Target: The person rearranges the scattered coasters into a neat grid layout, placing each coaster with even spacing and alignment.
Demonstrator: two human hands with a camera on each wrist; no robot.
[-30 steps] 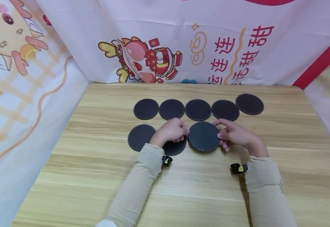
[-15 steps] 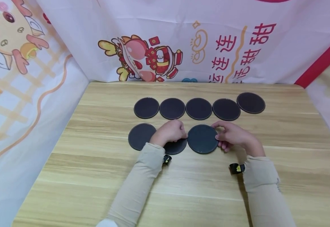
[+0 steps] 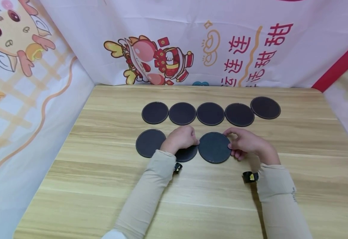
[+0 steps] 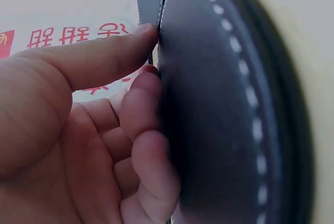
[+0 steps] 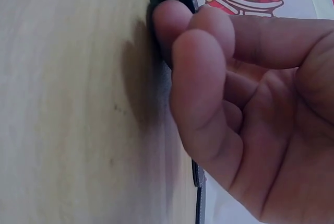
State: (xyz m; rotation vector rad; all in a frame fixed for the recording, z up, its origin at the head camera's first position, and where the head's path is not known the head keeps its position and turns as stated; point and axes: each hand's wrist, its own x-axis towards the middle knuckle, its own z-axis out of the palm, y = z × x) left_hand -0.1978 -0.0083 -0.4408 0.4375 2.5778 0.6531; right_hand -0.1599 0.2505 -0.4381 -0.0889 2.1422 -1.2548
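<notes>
A round dark coaster [image 3: 214,147] with a stitched rim lies at the right end of the near row. My right hand [image 3: 247,143] grips its right edge, thumb on top and a finger round the far rim. My left hand [image 3: 181,138], fingers curled, pinches at its left edge and partly covers the neighbouring coaster [image 3: 188,154]. In the left wrist view, the thumb [image 4: 141,33] meets the seam between two coasters, while other fingers rest against the nearer coaster [image 4: 209,98]. The right wrist view shows bent fingertips [image 5: 198,62] at a dark rim close to the tabletop.
Another coaster [image 3: 151,143] lies left of my left hand. Behind is a row of several coasters [image 3: 182,113], its rightmost one [image 3: 265,107] set slightly farther back. The wooden table [image 3: 210,202] meets a printed white cloth [image 3: 168,20] at the back.
The coaster between my hands was raised and tilted a second ago; it has come down flat beside its neighbour. My right hand lowered slightly with it, while my left hand stayed nearly still.
</notes>
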